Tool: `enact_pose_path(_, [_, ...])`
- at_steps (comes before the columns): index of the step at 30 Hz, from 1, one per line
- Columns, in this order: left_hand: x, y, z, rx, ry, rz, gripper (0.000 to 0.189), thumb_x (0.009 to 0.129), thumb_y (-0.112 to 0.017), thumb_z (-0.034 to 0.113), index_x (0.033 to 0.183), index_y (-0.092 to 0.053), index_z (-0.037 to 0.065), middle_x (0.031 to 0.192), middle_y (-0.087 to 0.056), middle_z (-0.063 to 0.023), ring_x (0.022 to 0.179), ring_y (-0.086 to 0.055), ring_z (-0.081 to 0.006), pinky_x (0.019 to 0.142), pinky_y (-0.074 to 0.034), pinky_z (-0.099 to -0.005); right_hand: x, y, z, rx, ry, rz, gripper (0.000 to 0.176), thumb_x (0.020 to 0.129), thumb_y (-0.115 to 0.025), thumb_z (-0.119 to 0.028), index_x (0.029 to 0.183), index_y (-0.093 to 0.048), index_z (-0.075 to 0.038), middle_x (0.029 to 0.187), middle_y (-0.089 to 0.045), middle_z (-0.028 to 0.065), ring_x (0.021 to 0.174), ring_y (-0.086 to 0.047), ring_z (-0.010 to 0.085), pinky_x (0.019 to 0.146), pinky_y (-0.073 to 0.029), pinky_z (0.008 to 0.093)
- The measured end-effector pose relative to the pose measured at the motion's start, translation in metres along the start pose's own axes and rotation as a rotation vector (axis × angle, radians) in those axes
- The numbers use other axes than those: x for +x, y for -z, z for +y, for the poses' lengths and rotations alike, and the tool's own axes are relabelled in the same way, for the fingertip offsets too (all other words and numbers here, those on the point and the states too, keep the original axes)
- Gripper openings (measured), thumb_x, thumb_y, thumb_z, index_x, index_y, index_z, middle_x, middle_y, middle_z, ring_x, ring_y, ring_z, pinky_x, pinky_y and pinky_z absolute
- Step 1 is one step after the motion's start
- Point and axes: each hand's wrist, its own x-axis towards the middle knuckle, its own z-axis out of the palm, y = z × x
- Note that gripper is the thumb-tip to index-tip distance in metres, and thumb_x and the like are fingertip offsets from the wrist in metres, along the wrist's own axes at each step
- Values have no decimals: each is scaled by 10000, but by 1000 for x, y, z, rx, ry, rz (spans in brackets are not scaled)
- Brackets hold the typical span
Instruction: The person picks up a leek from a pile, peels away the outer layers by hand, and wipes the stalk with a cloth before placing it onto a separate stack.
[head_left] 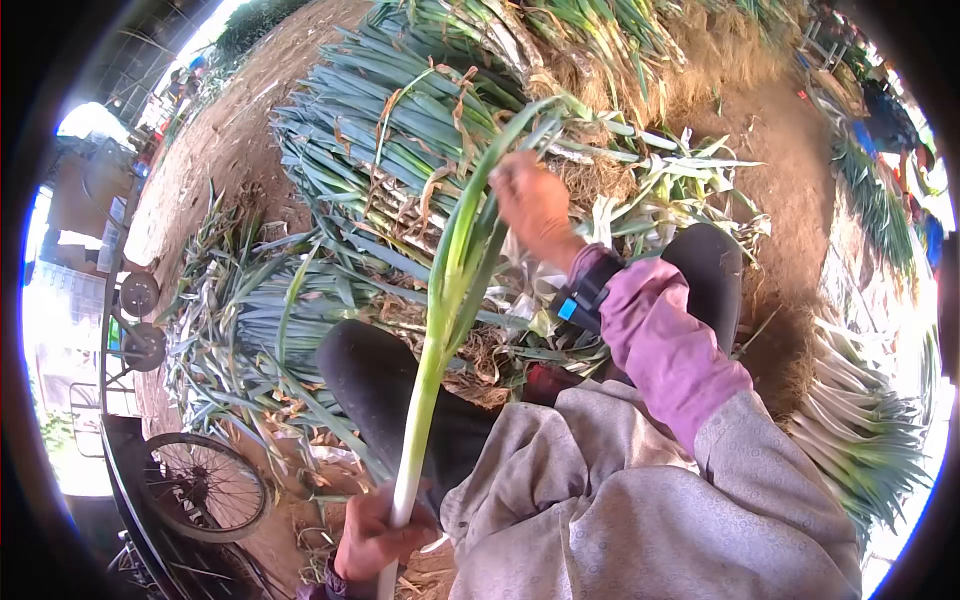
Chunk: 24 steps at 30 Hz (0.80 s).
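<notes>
One long leek (430, 375) runs upright through the middle of the view, its white stem low and its green leaves fanning out at the top. Near its lower end, my left hand (380, 535) is wrapped round the white stem. My right hand (535, 200) is closed at the upper leaves, fingers pressed together; what exactly lies between them is too small to tell. A dark band with a blue patch (585, 295) is on my right wrist. Behind the leaves lies a big pile of leeks (370, 130) with roots and dry leaves.
Loose leaves and leeks (290, 320) lie to the left of my knees. White-stemmed leeks (860, 420) are stacked at the right. A spoked wheel (205, 487) stands at the lower left, and a cart with small wheels (140, 320) is above it.
</notes>
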Motion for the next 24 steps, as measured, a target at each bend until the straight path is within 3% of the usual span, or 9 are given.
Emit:
enact_pose_path(3, [1,4,-10,-38,26,3,532,730,-711,25,1223,-533,-65,742,-659,-63,516,-546,-68,443,-420,-214,24,33,16,221,-304,98,237,964,-484,-242,963,-516,-8,604,-588,89,447,-556,169,394,-442,324])
enact_pose_path(6, [9,4,-18,-37,-3,-28,525,730,-693,5,1227,-534,-56,734,-661,-59,530,-559,-67,456,-430,-204,4,54,-43,525,-146,216,169,947,-494,-164,967,-521,2,568,-555,63,402,-514,155,371,-416,321])
enact_pose_path(7, [12,3,-17,-29,-8,-47,524,729,-687,-1,1228,-534,-55,733,-664,-60,532,-562,-67,459,-432,-202,-14,67,-79,441,-124,95,96,890,-524,-66,959,-518,1,669,-569,108,505,-551,203,480,-467,367])
enact_pose_path(8, [16,2,-14,-34,-22,-57,526,727,-689,-1,1228,-535,-54,737,-669,-63,536,-566,-68,462,-434,-203,-30,46,-76,306,401,258,174,869,-541,-73,1027,-552,-2,804,-552,95,690,-569,201,610,-458,333])
enact_pose_path(10, [21,1,-10,-50,-58,-60,531,723,-695,-2,1227,-537,-53,743,-678,-70,542,-574,-70,468,-437,-204,-65,60,-107,421,454,-137,271,804,-580,-17,1070,-529,-9,854,-508,142,795,-549,270,708,-457,386])
enact_pose_path(11, [21,1,-9,-45,-61,-64,532,722,-695,-3,1228,-537,-54,748,-682,-75,547,-578,-74,472,-439,-206,-65,51,-101,470,489,-25,233,813,-573,-20,1043,-532,-21,875,-498,153,764,-542,284,668,-458,382])
enact_pose_path(15, [13,2,-11,18,-58,-63,528,724,-690,-6,1226,-537,-60,758,-690,-89,561,-589,-81,492,-444,-213,-22,26,-32,310,-57,34,108,905,-476,-9,982,-551,-6,788,-577,120,675,-559,190,617,-472,337])
enact_pose_path(19, [18,-4,-6,35,-52,-43,485,716,-676,-9,1184,-559,-63,744,-678,-67,579,-585,-75,515,-445,-216,-23,42,-47,623,-68,29,100,930,-477,-29,969,-559,11,782,-614,66,644,-552,107,539,-450,266])
enact_pose_path(24, [42,0,1,390,-159,143,425,711,-661,-6,1124,-577,-66,712,-645,-44,599,-584,-80,513,-444,-235,-84,75,-86,1155,-565,-565,164,936,-432,-92,977,-514,43,635,-591,65,497,-526,81,463,-409,198])
